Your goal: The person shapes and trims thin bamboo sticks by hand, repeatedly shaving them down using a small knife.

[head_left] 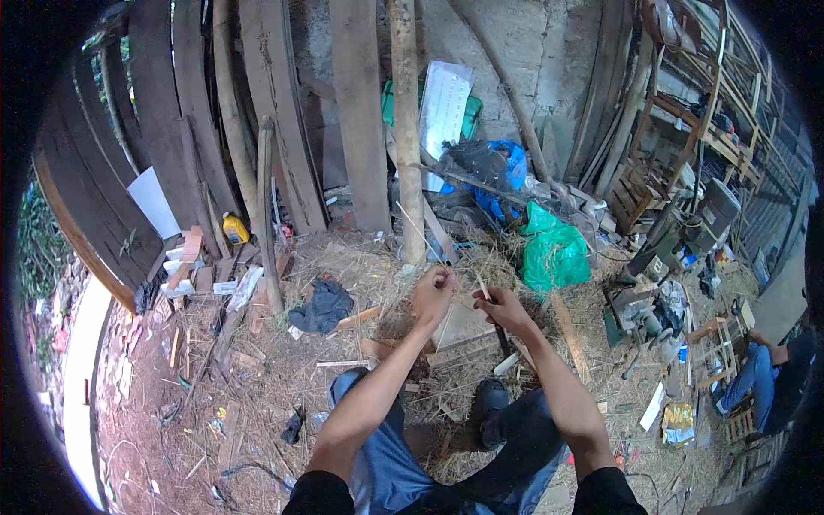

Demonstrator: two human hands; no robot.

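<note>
My left hand [432,296] is closed in a pinch in front of the wooden post, at the lower end of a thin pale strip [412,222] that slants up to the left. Close by on the right, my right hand [506,309] is closed around a short pale stick [482,287] that points upward. A dark, narrow object [501,340] shows just below this hand; whether the hand touches it I cannot tell. Beneath both hands, a flat wooden board [463,326] lies on the straw-covered ground between my knees.
Ahead stands a wooden post [408,129]. A green plastic bag [554,253] lies at right, a dark cloth [323,305] at left, and a yellow bottle [234,228] farther left. Another person [764,378] sits at the far right near wooden frames. Scraps and straw litter the ground.
</note>
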